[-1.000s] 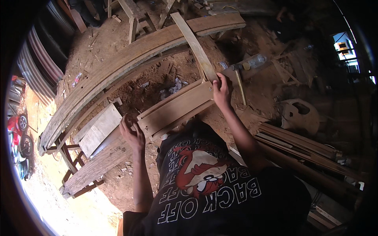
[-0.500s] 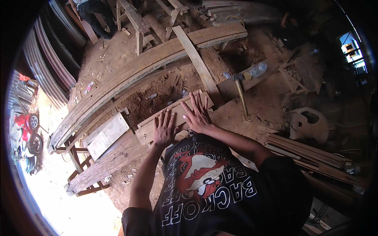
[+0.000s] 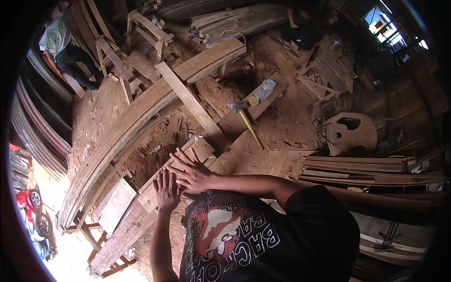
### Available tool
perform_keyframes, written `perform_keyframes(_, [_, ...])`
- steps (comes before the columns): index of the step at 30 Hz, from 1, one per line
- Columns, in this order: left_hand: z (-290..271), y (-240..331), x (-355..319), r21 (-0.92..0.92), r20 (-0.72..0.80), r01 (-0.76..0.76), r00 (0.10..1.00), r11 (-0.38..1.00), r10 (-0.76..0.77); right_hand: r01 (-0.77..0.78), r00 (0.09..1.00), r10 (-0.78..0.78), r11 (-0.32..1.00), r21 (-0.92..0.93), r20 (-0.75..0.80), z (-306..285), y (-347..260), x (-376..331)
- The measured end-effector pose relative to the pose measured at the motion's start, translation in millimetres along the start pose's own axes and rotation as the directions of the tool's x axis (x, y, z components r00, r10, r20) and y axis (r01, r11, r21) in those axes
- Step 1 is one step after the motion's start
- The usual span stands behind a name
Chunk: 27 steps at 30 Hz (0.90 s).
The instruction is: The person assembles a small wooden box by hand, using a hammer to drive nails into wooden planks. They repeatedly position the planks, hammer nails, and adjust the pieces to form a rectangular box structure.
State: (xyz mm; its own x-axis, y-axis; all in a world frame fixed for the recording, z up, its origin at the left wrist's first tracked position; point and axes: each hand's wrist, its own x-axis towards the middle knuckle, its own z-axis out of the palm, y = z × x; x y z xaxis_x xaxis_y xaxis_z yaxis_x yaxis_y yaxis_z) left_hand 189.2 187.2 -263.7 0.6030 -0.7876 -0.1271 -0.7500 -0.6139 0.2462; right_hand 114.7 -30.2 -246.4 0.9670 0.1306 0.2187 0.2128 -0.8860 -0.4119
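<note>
Both hands lie on a pale wooden board [image 3: 203, 149] that rests across a rough plank in front of me. My left hand [image 3: 167, 189] is flat on its nearer left part, fingers stretched out. My right hand [image 3: 191, 174] has spread fingers and presses down right beside the left, its fingertips toward the board's middle. The fingers and thumb of the two hands nearly meet or overlap. Neither hand grips anything. Beyond the board, a hammer [image 3: 248, 123] with a yellow handle leans over the plank's edge.
A round yellow item [image 3: 253, 101] and a clear plastic bottle [image 3: 267, 87] sit on the plank behind the hammer. A long thick beam [image 3: 127, 117] runs along the far side, crossed by a narrow board [image 3: 188, 98]. Stacked planks [image 3: 357, 169] lie right. A person [image 3: 66, 47] stands far left.
The view has swung to the right. My right hand has come closer to the left hand along the board; both stay flat on the wood.
</note>
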Motion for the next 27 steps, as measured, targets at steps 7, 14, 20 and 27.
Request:
perform_keyframes(7, [3.8, 22.2, -11.9, 0.082, -0.371, 0.046, 0.928, 0.996, -0.013, 0.019, 0.982, 0.006, 0.991, 0.135, -0.187, -14.4, -1.6, 13.8])
perform_keyframes(14, [-26.9, 35.2, -6.8, -0.058, -0.165, 0.137, 0.976, 0.989, -0.145, -0.062, 0.996, 0.066, 0.995, -0.076, 0.058, -2.7, 23.3, 1.1])
perform_keyframes(20, [-43.8, -40.5, -49.9, -0.096, -0.483, 0.357, 0.799, 0.929, -0.357, -0.129, 0.940, 0.125, 0.992, 0.006, -0.317, -8.8, 54.6, 4.9])
perform_keyframes(27, [-3.2, -148.5, -106.4, -0.846, 0.391, 0.525, 0.497, -0.091, -0.775, -0.638, 0.635, 0.696, 0.228, 0.735, 0.335, 37.1, 169.5, 9.0])
